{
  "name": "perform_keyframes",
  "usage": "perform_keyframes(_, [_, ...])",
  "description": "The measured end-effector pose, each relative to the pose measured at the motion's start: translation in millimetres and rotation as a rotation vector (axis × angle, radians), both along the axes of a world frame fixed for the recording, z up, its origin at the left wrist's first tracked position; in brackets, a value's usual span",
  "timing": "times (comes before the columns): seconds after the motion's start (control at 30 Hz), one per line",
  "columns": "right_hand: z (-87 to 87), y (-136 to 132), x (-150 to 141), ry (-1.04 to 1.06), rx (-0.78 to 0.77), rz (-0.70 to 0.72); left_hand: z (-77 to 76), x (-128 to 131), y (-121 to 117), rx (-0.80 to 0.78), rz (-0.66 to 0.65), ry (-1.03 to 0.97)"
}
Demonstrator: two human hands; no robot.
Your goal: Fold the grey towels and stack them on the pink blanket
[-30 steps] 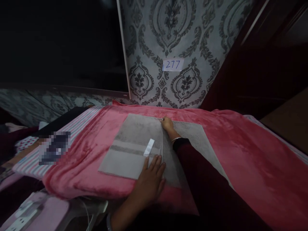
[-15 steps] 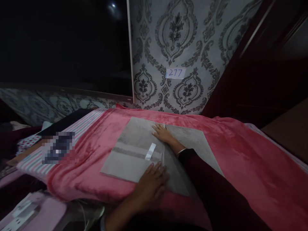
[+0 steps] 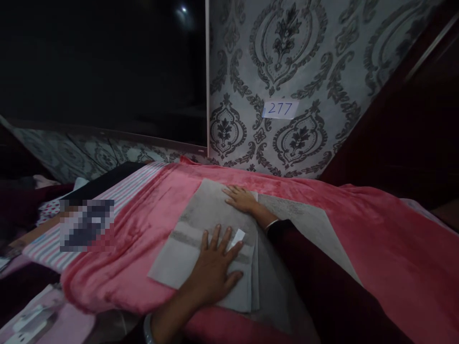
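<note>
A grey towel (image 3: 204, 208) with a darker band and a small white label (image 3: 239, 236) lies partly folded. Its layered edge runs down the middle, and a single grey stretch continues to the right beneath my right arm. My left hand (image 3: 215, 272) rests on the near part of the folded side, fingers spread, by the label. Towards the far edge, my right hand (image 3: 241, 198) lies palm down on the same towel with its fingers stretched to the left. Nothing is gripped in either hand.
The towel lies on a pink plush blanket (image 3: 143, 239) over a striped cloth (image 3: 139, 184). A pixelated dark item (image 3: 88, 227) lies at the left. Behind are a large dark screen (image 3: 103, 71) and a wall with a "277" paper (image 3: 280, 109). A power strip (image 3: 28, 325) is at lower left.
My left hand has moved up and left from the towel's near edge onto its surface, spreading its fingers. The folded layers now reach further right. My right hand stays near the far edge.
</note>
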State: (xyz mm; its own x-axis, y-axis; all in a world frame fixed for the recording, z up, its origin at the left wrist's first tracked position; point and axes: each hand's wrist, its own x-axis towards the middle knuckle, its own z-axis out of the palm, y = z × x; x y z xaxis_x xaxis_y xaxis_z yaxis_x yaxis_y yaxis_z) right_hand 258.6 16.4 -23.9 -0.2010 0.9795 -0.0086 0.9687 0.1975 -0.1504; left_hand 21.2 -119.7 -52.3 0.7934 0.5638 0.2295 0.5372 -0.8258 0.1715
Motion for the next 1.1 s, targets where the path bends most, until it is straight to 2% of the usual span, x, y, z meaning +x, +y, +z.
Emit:
perform_keyframes(0.2, [5.6,11.2,18.2,-0.020,-0.015,-0.111,7.7,-2.0,1.4,-0.057,0.005,0.003])
perform_keyframes(0.3, [9.3,1.2,18.4,-0.008,0.093,-0.150,7.4,-1.6,2.8,-0.083,0.013,-0.034])
perform_keyframes(0.37, [10.2,-17.0,19.7,0.060,0.183,-0.144,5.7,-1.3,3.6,-0.096,0.023,-0.073])
perform_keyframes(0.43, [10.3,-45.5,20.4,0.166,0.208,-0.113,4.2,-0.6,4.3,-0.106,0.040,-0.108])
perform_keyframes(0.6, [11.3,-127.6,6.3,0.303,0.102,0.093,4.1,2.1,6.1,-0.149,0.070,-0.143])
perform_keyframes(0.7, [10.3,-151.5,-9.1,0.238,0.086,0.163,5.9,2.9,7.2,-0.175,0.073,-0.162])
perform_keyframes(0.93, [6.5,-145.1,-27.6,0.168,0.182,0.106,10.9,2.7,7.3,-0.182,0.089,-0.190])
perform_keyframes(1.1, [5.8,-137.6,-28.3,0.328,0.200,0.059,7.5,2.9,9.4,-0.183,0.111,-0.246])
